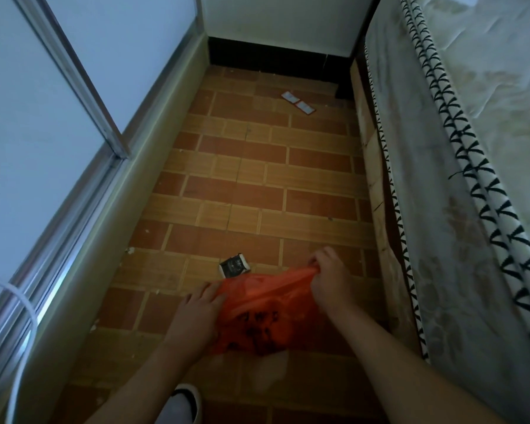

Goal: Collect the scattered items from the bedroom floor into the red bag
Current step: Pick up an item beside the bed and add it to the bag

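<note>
Thin glossy plastic red bag (pixel 266 313) on matt tiled floor (pixel 257 185).

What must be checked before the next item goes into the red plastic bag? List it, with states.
1. Red plastic bag held by both hands: ok, left hand on its side, right hand gripping its bunched top.
2. Bag mouth open: not ok, it looks pinched shut.
3. Small black packet within reach: ok, on the tiles just beyond the bag.
4. Two white paper squares collected: not ok, on the floor near the far wall.
5. Bag contents: cannot tell.
</note>
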`<state>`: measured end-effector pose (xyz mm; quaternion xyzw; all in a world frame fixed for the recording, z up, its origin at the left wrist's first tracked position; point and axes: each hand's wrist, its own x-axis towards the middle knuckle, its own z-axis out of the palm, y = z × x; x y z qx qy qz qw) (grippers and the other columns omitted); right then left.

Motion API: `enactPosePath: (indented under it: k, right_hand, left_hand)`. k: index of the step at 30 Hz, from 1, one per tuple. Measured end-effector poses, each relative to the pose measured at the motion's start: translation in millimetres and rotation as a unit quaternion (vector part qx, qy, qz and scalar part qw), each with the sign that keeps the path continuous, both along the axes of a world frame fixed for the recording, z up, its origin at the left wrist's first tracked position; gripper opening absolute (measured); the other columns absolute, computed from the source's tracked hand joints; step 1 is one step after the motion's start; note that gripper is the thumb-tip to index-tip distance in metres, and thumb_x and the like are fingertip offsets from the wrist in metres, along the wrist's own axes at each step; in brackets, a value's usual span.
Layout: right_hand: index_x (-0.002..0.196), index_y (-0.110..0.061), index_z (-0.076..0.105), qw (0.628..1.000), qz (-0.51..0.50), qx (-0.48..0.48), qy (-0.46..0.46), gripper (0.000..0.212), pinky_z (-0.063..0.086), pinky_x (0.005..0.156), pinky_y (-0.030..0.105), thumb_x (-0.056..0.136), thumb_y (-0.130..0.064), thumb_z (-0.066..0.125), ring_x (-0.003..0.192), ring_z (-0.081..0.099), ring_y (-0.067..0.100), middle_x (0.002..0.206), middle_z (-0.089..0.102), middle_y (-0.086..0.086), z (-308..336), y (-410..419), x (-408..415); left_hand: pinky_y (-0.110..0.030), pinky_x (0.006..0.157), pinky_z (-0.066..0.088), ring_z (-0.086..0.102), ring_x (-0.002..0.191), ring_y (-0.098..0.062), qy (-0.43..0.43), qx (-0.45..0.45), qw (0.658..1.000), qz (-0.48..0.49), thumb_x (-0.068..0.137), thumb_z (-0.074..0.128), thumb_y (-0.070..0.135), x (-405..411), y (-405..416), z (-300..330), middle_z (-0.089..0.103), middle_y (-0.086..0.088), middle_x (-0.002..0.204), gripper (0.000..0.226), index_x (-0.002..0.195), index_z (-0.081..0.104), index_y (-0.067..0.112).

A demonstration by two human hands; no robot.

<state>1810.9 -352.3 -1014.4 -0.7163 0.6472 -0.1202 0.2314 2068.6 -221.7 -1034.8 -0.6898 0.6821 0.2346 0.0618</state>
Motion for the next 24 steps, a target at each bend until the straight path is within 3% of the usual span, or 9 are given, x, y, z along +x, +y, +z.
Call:
enactPosePath:
  k: [3, 7, 9, 12, 16, 19, 22, 24]
  right_hand:
    - [0.116, -0.027, 0.067, 0.997, 0.075, 0.004, 0.031, 0.045, 0.049, 0.098, 0.039, 0.082, -0.001, 0.055, 0.113, 0.051, 0.018, 0.121, 0.052, -0.011, 1.8, 2.4, 10.7]
    - [0.127, -0.028, 0.063, 0.971, 0.234, -0.018, 0.055, 0.051, 0.039, 0.109, 0.047, 0.076, -0.024, 0.057, 0.129, 0.048, 0.019, 0.136, 0.053, -0.004, 7.4, 11.0, 35.3]
    - [0.132, -0.031, 0.062, 0.949, 0.304, -0.012, 0.085, 0.049, 0.034, 0.114, 0.051, 0.083, -0.032, 0.059, 0.136, 0.045, 0.021, 0.146, 0.051, -0.003, 3.9, 15.7, 41.5]
    - [0.14, -0.035, 0.058, 0.906, 0.392, 0.012, 0.158, 0.049, 0.02, 0.123, 0.058, 0.093, -0.044, 0.058, 0.149, 0.031, 0.025, 0.159, 0.041, -0.001, -1.7, 18.7, 39.3]
    - [0.144, -0.033, 0.056, 0.887, 0.401, 0.076, 0.214, 0.056, 0.004, 0.126, 0.061, 0.091, -0.048, 0.068, 0.157, 0.014, 0.029, 0.169, 0.024, 0.003, -3.5, 20.7, 37.5]
    - [0.141, -0.028, 0.057, 0.887, 0.373, 0.107, 0.25, 0.05, -0.002, 0.126, 0.061, 0.093, -0.037, 0.067, 0.16, 0.005, 0.031, 0.172, 0.014, 0.006, -6.0, 21.6, 35.7]
    - [0.151, -0.025, 0.045, 0.903, 0.326, 0.122, 0.253, 0.056, -0.003, 0.126, 0.062, 0.097, -0.031, 0.059, 0.16, 0.001, 0.032, 0.173, 0.009, 0.007, -4.9, 22.2, 29.6]
    - [0.153, -0.027, 0.041, 0.92, 0.298, 0.109, 0.229, 0.059, -0.004, 0.125, 0.059, 0.096, -0.033, 0.056, 0.16, 0.002, 0.031, 0.173, 0.009, 0.006, -2.4, 20.0, 26.6]
  left_hand:
    - [-0.054, 0.126, 0.023, 0.012, 0.159, -0.023, 0.057, -0.108, 0.992, -0.022, 0.091, 0.044, 0.033, -5.9, 3.3, -0.3, 0.017, 0.005, 0.173, 0.068, 0.159, 0.034, 0.034]
    - [-0.054, 0.124, 0.019, 0.019, 0.159, -0.024, 0.069, -0.198, 0.969, -0.132, 0.096, 0.053, 0.044, -25.1, 4.2, -4.7, 0.031, 0.004, 0.168, 0.051, 0.146, 0.05, 0.038]
    - [-0.058, 0.125, 0.013, 0.008, 0.159, -0.022, 0.038, -0.148, 0.979, -0.136, 0.096, 0.049, 0.054, -26.6, 5.4, -11.3, 0.024, 0.006, 0.171, 0.058, 0.152, 0.041, 0.041]
    - [-0.061, 0.127, 0.001, -0.015, 0.158, -0.02, 0.018, -0.018, 0.996, -0.09, 0.099, 0.045, 0.06, -14.4, 13.0, -25.4, 0.0, 0.009, 0.174, 0.075, 0.162, 0.007, 0.045]
    - [-0.057, 0.128, 0.0, -0.014, 0.16, -0.022, 0.025, 0.059, 0.998, -0.013, 0.104, 0.04, 0.06, -9.2, 26.4, -34.7, -0.006, 0.009, 0.174, 0.08, 0.156, -0.02, 0.049]
    - [-0.061, 0.126, 0.004, -0.011, 0.16, -0.03, -0.004, 0.074, 0.997, 0.0, 0.1, 0.015, 0.067, -8.3, 29.9, -41.3, -0.006, 0.002, 0.175, 0.067, 0.162, 0.005, 0.047]
    - [-0.064, 0.125, 0.009, -0.005, 0.161, -0.033, -0.031, 0.078, 0.996, 0.028, 0.077, -0.012, 0.07, -8.3, 27.6, -38.8, 0.001, -0.001, 0.175, 0.098, 0.161, 0.027, 0.037]
    - [-0.064, 0.124, 0.008, -0.002, 0.161, -0.034, -0.051, 0.072, 0.994, 0.062, 0.079, -0.014, 0.07, -8.5, 24.1, -32.8, 0.004, -0.003, 0.175, 0.099, 0.156, 0.038, 0.035]
